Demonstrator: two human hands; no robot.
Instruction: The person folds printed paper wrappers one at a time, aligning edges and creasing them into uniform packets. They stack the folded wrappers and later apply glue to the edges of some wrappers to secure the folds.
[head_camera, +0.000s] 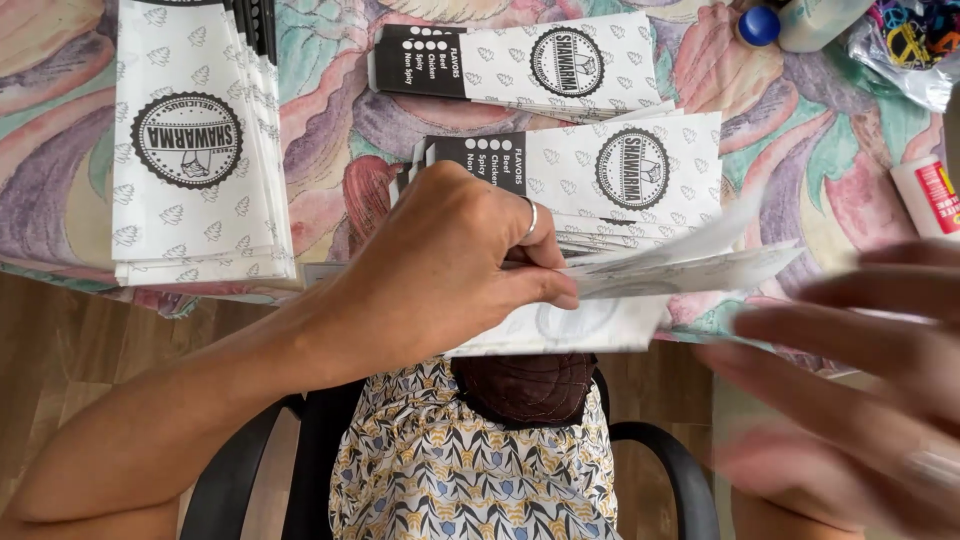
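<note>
Between my left hand (455, 265) thumb and fingers, clamped, sits a printed paper sleeve (640, 290); its long axis runs rightward from the grip. My right hand (860, 380), fingers apart and blurred, holds nothing, just beside the sleeve's free end.
</note>
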